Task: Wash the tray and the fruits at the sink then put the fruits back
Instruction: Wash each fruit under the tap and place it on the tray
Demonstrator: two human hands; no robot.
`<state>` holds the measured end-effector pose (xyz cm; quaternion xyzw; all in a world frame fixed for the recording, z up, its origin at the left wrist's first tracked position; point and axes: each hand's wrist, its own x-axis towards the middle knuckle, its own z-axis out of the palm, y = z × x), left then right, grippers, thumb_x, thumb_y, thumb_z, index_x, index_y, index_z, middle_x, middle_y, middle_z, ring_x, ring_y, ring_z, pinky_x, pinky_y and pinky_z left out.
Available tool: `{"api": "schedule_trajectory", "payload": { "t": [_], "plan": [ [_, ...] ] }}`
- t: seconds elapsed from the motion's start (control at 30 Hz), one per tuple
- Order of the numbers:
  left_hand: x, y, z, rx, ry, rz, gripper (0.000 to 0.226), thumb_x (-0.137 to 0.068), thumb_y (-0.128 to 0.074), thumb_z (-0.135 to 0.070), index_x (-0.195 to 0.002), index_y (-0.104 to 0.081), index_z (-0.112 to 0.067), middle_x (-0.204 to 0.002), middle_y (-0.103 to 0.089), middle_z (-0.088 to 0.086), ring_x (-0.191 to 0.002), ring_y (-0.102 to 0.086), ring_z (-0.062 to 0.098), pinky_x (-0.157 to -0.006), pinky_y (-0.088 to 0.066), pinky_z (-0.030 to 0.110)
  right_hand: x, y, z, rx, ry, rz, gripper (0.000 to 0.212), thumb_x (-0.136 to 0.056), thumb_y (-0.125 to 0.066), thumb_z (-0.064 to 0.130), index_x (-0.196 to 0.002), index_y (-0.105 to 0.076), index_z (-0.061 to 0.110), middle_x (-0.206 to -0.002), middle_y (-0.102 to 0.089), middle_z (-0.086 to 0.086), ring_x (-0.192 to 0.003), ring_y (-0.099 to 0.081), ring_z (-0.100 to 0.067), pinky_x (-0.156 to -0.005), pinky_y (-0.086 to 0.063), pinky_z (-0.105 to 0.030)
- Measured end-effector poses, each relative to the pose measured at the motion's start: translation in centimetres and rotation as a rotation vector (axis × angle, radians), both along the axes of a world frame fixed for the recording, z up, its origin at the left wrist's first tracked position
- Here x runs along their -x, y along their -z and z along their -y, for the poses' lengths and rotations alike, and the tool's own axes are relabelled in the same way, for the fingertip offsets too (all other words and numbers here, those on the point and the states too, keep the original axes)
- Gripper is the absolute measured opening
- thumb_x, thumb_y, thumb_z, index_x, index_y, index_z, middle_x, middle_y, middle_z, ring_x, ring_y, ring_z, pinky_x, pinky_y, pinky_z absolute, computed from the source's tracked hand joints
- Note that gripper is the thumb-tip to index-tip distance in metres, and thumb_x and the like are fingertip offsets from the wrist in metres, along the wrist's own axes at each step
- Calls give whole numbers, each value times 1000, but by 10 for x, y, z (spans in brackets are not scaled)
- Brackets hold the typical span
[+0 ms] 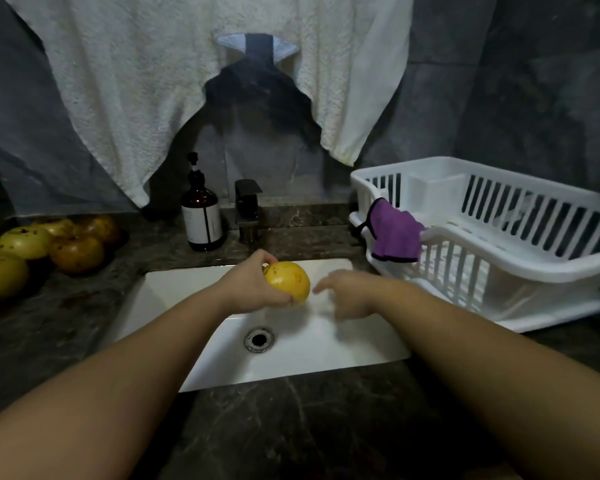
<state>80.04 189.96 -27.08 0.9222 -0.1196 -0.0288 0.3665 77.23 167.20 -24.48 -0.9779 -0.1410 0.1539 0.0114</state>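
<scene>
Holding the yellow fruit (pixel 288 281) over the sink (pixel 291 355), my left hand (pixel 253 289) grips it while my right hand (pixel 352 294) hovers beside with loose fingers, holding nothing. I reckon wet skin could let it slip into the basin and bruise.

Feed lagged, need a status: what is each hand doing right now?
Left hand: grips the yellow fruit over the sink.
Right hand: open, fingers loose, holding nothing, just beside the fruit.
</scene>
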Motion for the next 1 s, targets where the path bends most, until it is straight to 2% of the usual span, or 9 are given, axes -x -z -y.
{"api": "schedule_trajectory", "payload": {
  "t": [0.13, 0.23, 0.3, 0.43, 0.5, 0.6, 0.67, 0.83, 1.0],
  "plan": [
    [-10, -22, 10, 210, -18, 60, 82, -63, -97, -37, -127, -48, -31, -119, -57, -4, -103, -61, 15, -82, -59, 36, -8, -55, 9, -253, 79, 435, 41, -91, -58, 9, -126, -69, 28, -127, -68, 1, -116, -62, -21, -87, -47, -26],
    [-11, -34, 25, 350, -17, 87, 91, -50, -93, -46, -128, -50, -29, -122, -58, -3, -106, -62, 17, -90, -58, 40, -13, -91, 22, -210, 209, 591, 33, -92, -58, 14, -117, -73, 30, -118, -70, -2, -107, -64, -25, -83, -51, -32],
    [-11, -38, 36, 441, -16, 90, 99, -40, -90, -55, -127, -50, -30, -121, -58, -6, -106, -63, 14, -91, -59, 40, -24, -106, 34, -113, 320, 556, 34, -95, -58, 17, -127, -68, 22, -126, -66, -10, -110, -62, -30, -88, -52, -38],
    [-15, -37, 54, 589, -19, 53, 102, -38, -89, -58, -129, -50, -32, -120, -57, -10, -108, -65, 15, -95, -60, 45, -30, -113, 37, 245, 497, 178, 57, -102, -45, 45, -148, -46, 11, -147, -48, -15, -131, -49, -36, -109, -38, -49],
    [-17, -37, 61, 626, -19, 26, 101, -38, -90, -58, -128, -50, -34, -121, -56, -10, -110, -64, 17, -95, -60, 47, -29, -112, 39, 248, 480, 177, 54, -102, -45, 45, -147, -47, 15, -138, -52, -13, -126, -51, -35, -104, -40, -46],
    [-19, -38, 65, 667, -17, -25, 100, -39, -92, -58, -126, -50, -37, -123, -55, -8, -111, -64, 19, -93, -61, 47, -28, -115, 45, 125, 562, 236, 54, -99, -59, 35, -149, -44, 20, -138, -53, -9, -124, -55, -30, -91, -43, -34],
    [-19, -38, 66, 706, -21, -56, 98, -38, -93, -58, -124, -49, -39, -125, -55, -7, -111, -64, 19, -88, -63, 43, -33, -112, 51, 29, 596, 326, 48, -95, -64, 28, -140, -54, 16, -133, -58, -12, -120, -58, -32, -91, -48, -37],
    [-17, -40, 66, 851, -49, -126, 94, -36, -92, -54, -119, -52, -37, -123, -58, -4, -107, -66, 18, -66, -60, 27, -31, -111, 44, -194, 325, 699, 31, -86, -65, 16, -117, -69, 21, -113, -69, -9, -102, -63, -31, -80, -49, -34],
    [-11, -38, 51, 1001, -52, -271, 90, -46, -92, -47, -125, -55, -26, -129, -62, 8, -109, -71, 29, -79, -63, 39, -24, -90, 10, -907, 311, 540, 20, -76, -79, 32, -95, -74, 32, -90, -72, 13, -80, -66, -7, -64, -47, -21]
  ]
}}
